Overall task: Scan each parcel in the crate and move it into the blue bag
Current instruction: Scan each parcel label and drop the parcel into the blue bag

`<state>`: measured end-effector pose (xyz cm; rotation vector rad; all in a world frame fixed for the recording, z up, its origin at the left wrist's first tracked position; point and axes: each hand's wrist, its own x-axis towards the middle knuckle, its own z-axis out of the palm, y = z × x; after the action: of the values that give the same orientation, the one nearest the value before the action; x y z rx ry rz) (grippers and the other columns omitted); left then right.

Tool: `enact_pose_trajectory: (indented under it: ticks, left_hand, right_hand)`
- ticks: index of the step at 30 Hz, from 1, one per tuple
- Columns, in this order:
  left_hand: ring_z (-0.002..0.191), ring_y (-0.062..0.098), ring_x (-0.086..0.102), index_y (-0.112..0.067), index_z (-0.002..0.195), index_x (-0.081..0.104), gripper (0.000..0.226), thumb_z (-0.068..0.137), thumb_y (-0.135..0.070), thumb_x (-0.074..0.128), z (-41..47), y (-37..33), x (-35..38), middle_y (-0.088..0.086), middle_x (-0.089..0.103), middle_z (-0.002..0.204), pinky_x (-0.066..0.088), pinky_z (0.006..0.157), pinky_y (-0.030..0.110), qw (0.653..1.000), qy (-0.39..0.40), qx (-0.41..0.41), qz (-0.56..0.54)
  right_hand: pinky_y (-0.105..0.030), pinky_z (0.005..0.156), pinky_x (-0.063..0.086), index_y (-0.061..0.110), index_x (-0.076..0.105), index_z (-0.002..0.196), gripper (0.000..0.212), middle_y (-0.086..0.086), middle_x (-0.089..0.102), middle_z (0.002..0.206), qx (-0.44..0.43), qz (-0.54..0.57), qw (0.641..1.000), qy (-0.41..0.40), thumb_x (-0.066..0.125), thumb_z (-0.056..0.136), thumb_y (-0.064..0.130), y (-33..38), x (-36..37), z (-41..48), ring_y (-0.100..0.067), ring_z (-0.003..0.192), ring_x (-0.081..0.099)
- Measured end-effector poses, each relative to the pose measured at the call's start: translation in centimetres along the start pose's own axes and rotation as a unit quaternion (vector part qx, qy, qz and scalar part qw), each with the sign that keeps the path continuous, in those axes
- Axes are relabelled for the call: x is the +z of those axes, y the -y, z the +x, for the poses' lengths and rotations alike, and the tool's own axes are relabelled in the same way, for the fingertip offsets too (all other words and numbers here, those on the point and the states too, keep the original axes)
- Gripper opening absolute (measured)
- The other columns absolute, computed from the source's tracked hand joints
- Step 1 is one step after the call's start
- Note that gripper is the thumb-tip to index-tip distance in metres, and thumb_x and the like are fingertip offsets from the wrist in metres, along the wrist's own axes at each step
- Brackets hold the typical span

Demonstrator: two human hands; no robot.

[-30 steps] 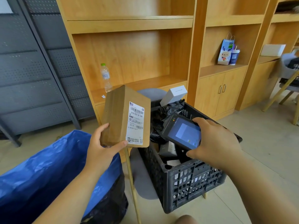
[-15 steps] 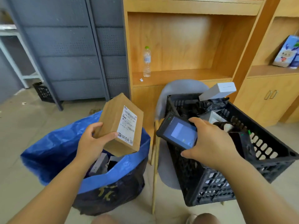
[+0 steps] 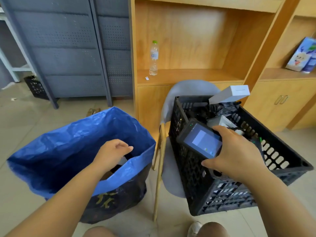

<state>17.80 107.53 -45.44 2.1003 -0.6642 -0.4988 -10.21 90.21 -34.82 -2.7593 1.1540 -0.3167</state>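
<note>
The blue bag point(image 3: 68, 142) stands open on the floor point(image 3: 25, 120) at 8 o'clock in the view. The left grip point(image 3: 112, 151) hangs over its mouth, just inside the 3 o'clock rim, with fingers loosely curled and apart from any parcel, holding nothing. Beneath the wrist, deep in the bag, a pale corner and a brown patch show, too hidden to name. At 4 o'clock the black crate point(image 3: 222, 194) sits tilted on a grey chair point(image 3: 184, 88), just beside the bag. The right grip point(image 3: 237, 156) hovers over the crate's 9 o'clock side, clamped on a handheld scanner point(image 3: 200, 139) whose lit screen faces up. Inside the crate, a white box point(image 3: 230, 94) juts up at its 12 o'clock edge, with black-wrapped parcels point(image 3: 225, 106) below it and a grey box point(image 3: 220, 121) just beyond the scanner. A clear bottle point(image 3: 153, 57) stands upright on the wooden shelf point(image 3: 188, 76) at 12 o'clock.
</note>
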Motion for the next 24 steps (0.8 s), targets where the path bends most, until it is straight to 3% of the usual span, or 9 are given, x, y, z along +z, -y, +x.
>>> enact_pose_trajectory:
  ticks: [6,9,14,17,20,24]
  left_hand:
    - [0.079,0.001,0.064,-0.032,0.082,0.070,0.008,0.082,-0.040,0.070,-0.8,-7.4,5.0,-0.021,0.069,0.079,0.048,0.068,0.023,0.990,0.071,0.117,-0.025]
    - [0.082,0.001,0.063,-0.034,0.082,0.070,0.008,0.082,-0.042,0.070,-0.8,-11.3,8.1,-0.016,0.070,0.081,0.049,0.073,0.025,0.981,0.105,0.160,-0.026]
    - [0.077,0.003,0.063,-0.033,0.077,0.069,0.008,0.081,-0.039,0.071,-0.2,-16.7,15.0,-0.010,0.069,0.080,0.046,0.067,0.025,0.967,0.143,0.212,-0.017]
    - [0.075,-0.006,0.060,-0.036,0.079,0.066,0.009,0.081,-0.044,0.070,0.7,-18.9,19.8,-0.015,0.067,0.081,0.042,0.062,0.018,0.959,0.161,0.231,0.017]
    - [0.082,0.000,0.059,-0.030,0.091,0.062,0.019,0.082,-0.045,0.069,1.8,-19.9,24.8,-0.014,0.064,0.091,0.039,0.062,0.017,0.947,0.227,0.212,0.084]
    - [0.097,0.019,0.054,-0.018,0.127,0.049,0.056,0.085,-0.051,0.064,2.8,-20.1,30.2,0.003,0.055,0.119,0.043,0.078,0.029,0.915,0.295,0.173,0.216]
  right_hand:
    - [-0.034,0.064,0.048,0.029,0.034,0.131,0.097,0.005,0.054,0.110,0.076,-0.001,0.997,-0.031,0.080,0.050,0.055,-6.3,-1.5,-2.0,-0.020,0.086,0.053]
    - [-0.036,0.066,0.050,0.028,0.035,0.132,0.099,0.005,0.052,0.104,0.123,-0.002,0.991,-0.044,0.082,0.049,0.052,-9.8,-2.4,-3.2,-0.022,0.087,0.054]
    - [-0.042,0.060,0.054,0.029,0.039,0.127,0.091,0.007,0.048,0.093,0.192,0.018,0.980,-0.058,0.081,0.048,0.047,-15.2,-3.5,-5.2,-0.022,0.074,0.053]
    - [-0.039,0.059,0.052,0.031,0.041,0.121,0.083,0.006,0.050,0.092,0.225,0.015,0.972,-0.064,0.079,0.049,0.047,-18.0,-3.7,-5.9,-0.022,0.074,0.053]
    - [-0.041,0.062,0.053,0.030,0.042,0.119,0.081,0.005,0.050,0.093,0.243,0.019,0.967,-0.069,0.078,0.049,0.047,-20.0,-3.6,-6.2,-0.022,0.077,0.053]
    - [-0.037,0.065,0.051,0.030,0.042,0.121,0.081,0.006,0.051,0.094,0.261,0.012,0.963,-0.064,0.078,0.050,0.047,-21.9,-3.1,-6.2,-0.021,0.079,0.052]
